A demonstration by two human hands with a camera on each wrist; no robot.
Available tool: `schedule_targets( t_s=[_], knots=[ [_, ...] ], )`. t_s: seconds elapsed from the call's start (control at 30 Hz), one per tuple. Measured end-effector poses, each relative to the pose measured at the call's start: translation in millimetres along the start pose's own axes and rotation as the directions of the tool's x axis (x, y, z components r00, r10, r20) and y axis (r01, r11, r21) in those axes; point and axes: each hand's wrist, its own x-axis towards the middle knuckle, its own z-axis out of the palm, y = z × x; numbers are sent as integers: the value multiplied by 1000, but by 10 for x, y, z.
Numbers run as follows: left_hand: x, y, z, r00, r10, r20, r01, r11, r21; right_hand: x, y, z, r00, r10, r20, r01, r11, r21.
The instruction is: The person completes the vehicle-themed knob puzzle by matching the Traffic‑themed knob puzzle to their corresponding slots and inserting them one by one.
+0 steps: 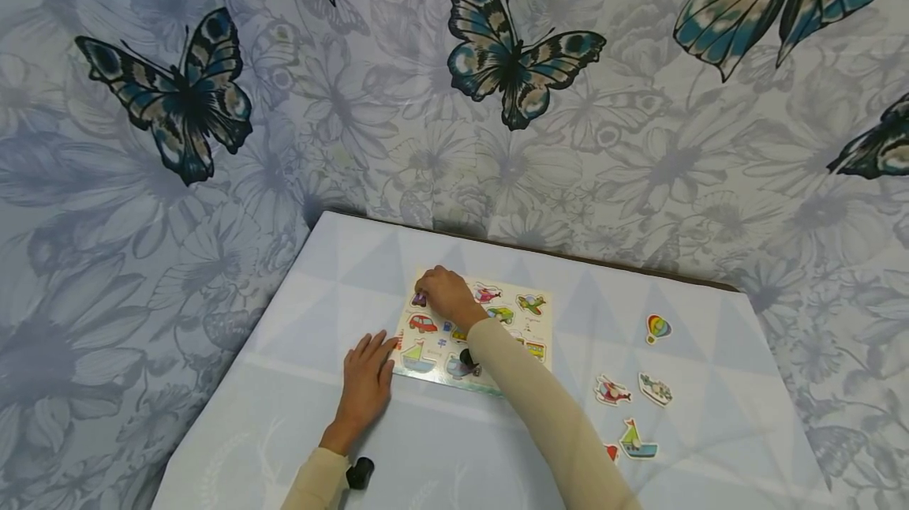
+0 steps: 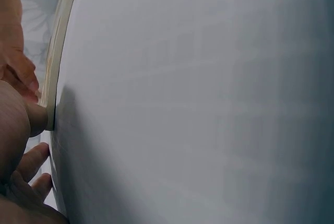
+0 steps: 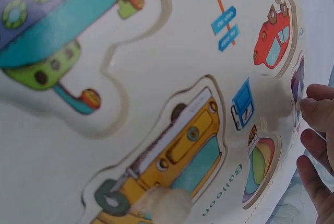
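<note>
A wooden puzzle board (image 1: 521, 328) with printed vehicles lies on the table. My right hand (image 1: 447, 294) reaches over its far left corner, where thumb and fingertips pinch a small purple piece (image 3: 297, 80) close to the board's surface. The fingers partly cover that piece. My left hand (image 1: 368, 374) rests on the table at the board's left edge, fingers spread; its thumb is against the edge in the left wrist view. Near the right hand are a red car picture (image 3: 272, 41) and a balloon-shaped recess (image 3: 261, 164). A yellow truck piece (image 3: 195, 140) with a round knob sits in its slot.
Loose pieces lie right of the board: a hot-air balloon (image 1: 658, 328), a helicopter (image 1: 612, 391), a grey-white piece (image 1: 655, 389) and a sailboat (image 1: 637, 444). A red piece (image 1: 611, 453) is partly hidden by the right sleeve. A butterfly-patterned wall (image 1: 398, 139) stands behind the table.
</note>
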Motion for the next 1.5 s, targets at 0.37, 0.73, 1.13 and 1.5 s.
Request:
schedule_targets(
  t_s=[0.37,0.73,1.13,1.5],
  knots=[
    [-12,-1,26,999,17,-29,-17,1000,-14,-31,-11,3,999,33,29,-33,999,10],
    [-5,0,19,999,23,-33,-23,1000,-9,-140,88,-65,999,36,10,-37,996,75],
    [17,14,13,1000,0,-2,0,1000,-19,-314,409,-188,996,89,16,-90,991,95],
    [17,-2,14,1000,-5,6,5,1000,-25,-505,700,-272,995,94,35,-98,989,113]
  ],
)
